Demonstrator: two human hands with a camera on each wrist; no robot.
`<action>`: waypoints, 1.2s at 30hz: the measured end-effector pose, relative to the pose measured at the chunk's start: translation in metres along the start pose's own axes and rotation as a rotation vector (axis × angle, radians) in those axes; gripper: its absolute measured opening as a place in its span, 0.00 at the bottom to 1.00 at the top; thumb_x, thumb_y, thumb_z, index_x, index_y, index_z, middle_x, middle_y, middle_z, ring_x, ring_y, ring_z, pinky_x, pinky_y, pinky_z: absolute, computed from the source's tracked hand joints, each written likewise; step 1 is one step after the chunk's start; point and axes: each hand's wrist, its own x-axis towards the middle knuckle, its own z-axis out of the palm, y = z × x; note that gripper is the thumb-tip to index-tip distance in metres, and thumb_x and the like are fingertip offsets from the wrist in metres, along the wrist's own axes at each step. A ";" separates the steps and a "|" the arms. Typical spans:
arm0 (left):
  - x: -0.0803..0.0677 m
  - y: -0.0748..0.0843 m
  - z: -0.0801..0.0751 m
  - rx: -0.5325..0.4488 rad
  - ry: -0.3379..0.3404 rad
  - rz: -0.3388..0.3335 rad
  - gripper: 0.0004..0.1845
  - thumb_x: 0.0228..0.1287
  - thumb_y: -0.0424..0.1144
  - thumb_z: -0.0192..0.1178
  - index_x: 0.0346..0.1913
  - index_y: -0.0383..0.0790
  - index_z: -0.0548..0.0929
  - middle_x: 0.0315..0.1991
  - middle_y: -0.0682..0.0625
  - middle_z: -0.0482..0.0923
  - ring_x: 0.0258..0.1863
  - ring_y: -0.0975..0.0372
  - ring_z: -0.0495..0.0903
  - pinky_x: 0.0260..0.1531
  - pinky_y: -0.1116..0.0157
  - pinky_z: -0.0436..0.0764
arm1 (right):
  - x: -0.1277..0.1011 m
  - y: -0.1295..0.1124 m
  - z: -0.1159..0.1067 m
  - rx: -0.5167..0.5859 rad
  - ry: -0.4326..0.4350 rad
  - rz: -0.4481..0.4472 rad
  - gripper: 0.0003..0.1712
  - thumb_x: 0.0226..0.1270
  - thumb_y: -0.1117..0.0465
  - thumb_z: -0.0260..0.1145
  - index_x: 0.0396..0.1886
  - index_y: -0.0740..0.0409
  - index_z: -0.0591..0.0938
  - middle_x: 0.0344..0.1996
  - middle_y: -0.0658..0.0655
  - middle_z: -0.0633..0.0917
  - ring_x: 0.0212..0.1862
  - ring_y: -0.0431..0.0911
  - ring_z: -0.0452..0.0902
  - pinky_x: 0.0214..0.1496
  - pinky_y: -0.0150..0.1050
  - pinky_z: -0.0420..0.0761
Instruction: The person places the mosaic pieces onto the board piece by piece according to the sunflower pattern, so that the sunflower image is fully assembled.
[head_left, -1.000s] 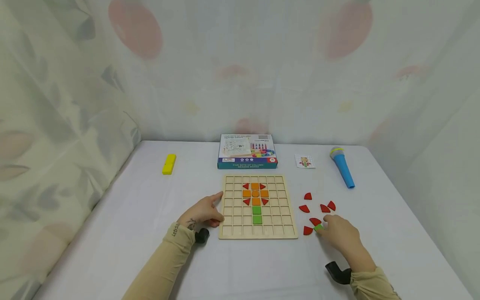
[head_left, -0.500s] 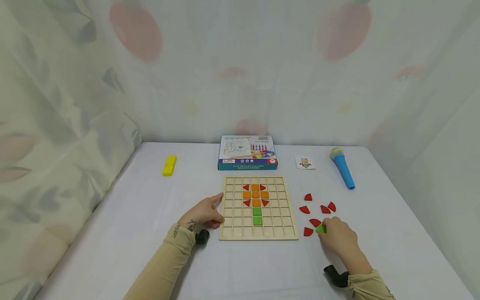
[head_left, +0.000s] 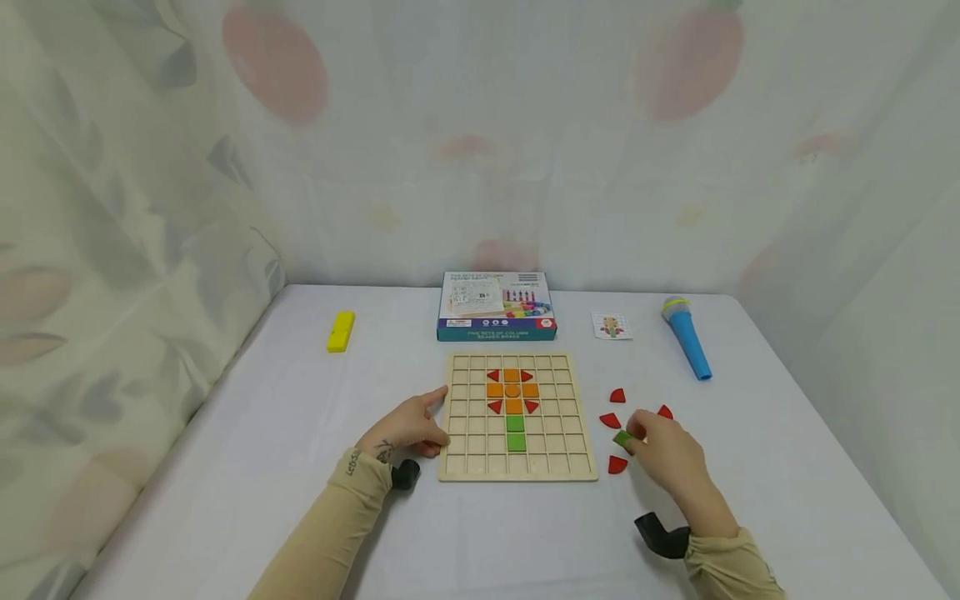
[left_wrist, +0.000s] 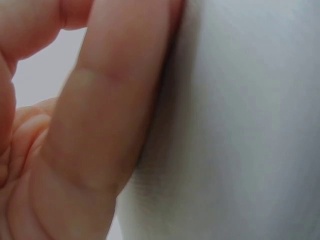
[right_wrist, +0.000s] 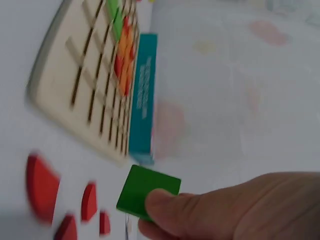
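Observation:
My right hand (head_left: 671, 454) pinches a small green square tile (right_wrist: 137, 190) between thumb and fingers, above the red fan-shaped pieces (head_left: 617, 465) right of the board. A light wooden grid board (head_left: 555, 469) lies in the middle of the table. In its cells sit orange tiles (head_left: 513, 407) around an orange disc (head_left: 512, 390), with red pieces (head_left: 532, 407) at the corners and two green tiles (head_left: 516, 442) below. The index finger and thumb of my left hand (head_left: 405, 425) touch the board's left edge. Only that hand's blurred fingers (left_wrist: 105, 105) show close up in its wrist view.
Behind the board lies a flat printed box (head_left: 497, 323). A small pattern card (head_left: 612, 326) and a blue toy microphone (head_left: 687, 342) are at the back right. A yellow block (head_left: 341, 332) lies at the back left. Curtains enclose the table (head_left: 247, 433).
My right hand has picked up the green tile from beside the red pieces and moved it up and a little left. My left hand stays at the board's edge.

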 end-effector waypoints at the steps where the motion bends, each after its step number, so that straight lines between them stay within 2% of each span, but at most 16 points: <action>1: 0.000 0.000 0.000 0.000 0.000 -0.002 0.50 0.43 0.27 0.67 0.72 0.47 0.55 0.15 0.47 0.76 0.11 0.64 0.74 0.17 0.69 0.78 | 0.002 -0.007 0.001 0.023 0.009 -0.027 0.04 0.56 0.64 0.66 0.30 0.56 0.79 0.26 0.52 0.81 0.24 0.44 0.69 0.21 0.35 0.68; 7: 0.000 0.001 -0.001 -0.008 -0.002 -0.012 0.50 0.43 0.27 0.67 0.72 0.47 0.55 0.15 0.47 0.76 0.12 0.64 0.74 0.17 0.69 0.78 | 0.009 -0.049 0.024 0.105 0.022 -0.198 0.04 0.56 0.64 0.67 0.30 0.52 0.80 0.29 0.49 0.82 0.24 0.41 0.69 0.23 0.33 0.69; 10: 0.000 0.002 -0.001 -0.007 -0.003 -0.011 0.50 0.43 0.27 0.67 0.72 0.47 0.55 0.15 0.47 0.76 0.12 0.64 0.74 0.17 0.69 0.78 | 0.012 -0.065 0.040 0.089 0.011 -0.269 0.04 0.55 0.65 0.68 0.28 0.51 0.81 0.28 0.46 0.82 0.27 0.40 0.69 0.27 0.34 0.70; 19: -0.001 0.003 -0.001 0.010 0.001 -0.014 0.50 0.43 0.28 0.67 0.72 0.47 0.55 0.15 0.47 0.76 0.11 0.64 0.73 0.17 0.70 0.77 | 0.013 -0.081 0.072 0.013 -0.058 -0.402 0.04 0.53 0.66 0.68 0.25 0.51 0.82 0.24 0.45 0.80 0.28 0.39 0.70 0.29 0.33 0.71; 29: 0.000 -0.002 0.001 -0.004 -0.008 -0.022 0.51 0.43 0.28 0.67 0.72 0.48 0.54 0.16 0.47 0.76 0.12 0.64 0.74 0.17 0.70 0.77 | 0.008 -0.086 0.080 -0.008 -0.030 -0.448 0.03 0.53 0.65 0.69 0.25 0.52 0.83 0.23 0.45 0.81 0.27 0.38 0.72 0.29 0.33 0.74; 36: 0.000 0.000 0.001 -0.020 -0.008 -0.018 0.51 0.43 0.28 0.67 0.72 0.46 0.54 0.16 0.47 0.76 0.12 0.64 0.74 0.17 0.70 0.78 | 0.009 -0.086 0.083 -0.067 -0.023 -0.435 0.05 0.53 0.65 0.68 0.30 0.53 0.87 0.24 0.47 0.78 0.26 0.38 0.71 0.26 0.30 0.71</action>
